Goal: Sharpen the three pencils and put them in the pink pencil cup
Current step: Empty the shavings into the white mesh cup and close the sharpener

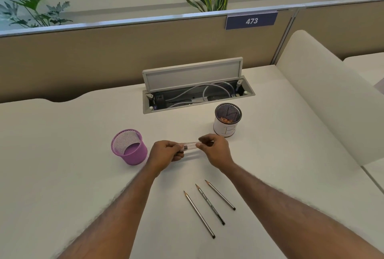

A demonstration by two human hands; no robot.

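Three pencils lie side by side on the white desk near me, tips pointing away to the left: a left one (199,214), a middle one (209,204) and a right one (219,194). Further out, above the desk, my left hand (164,153) and my right hand (215,148) each pinch one end of a small clear sharpener (189,147) held level between them. The pink mesh pencil cup (129,147) stands upright just left of my left hand, with nothing visible inside.
A black mesh cup (227,120) wrapped in white paper holds shavings, just beyond my right hand. Behind it an open cable tray (197,92) is set into the desk. A white side panel (324,100) borders the right; a tan partition (104,55) closes the back.
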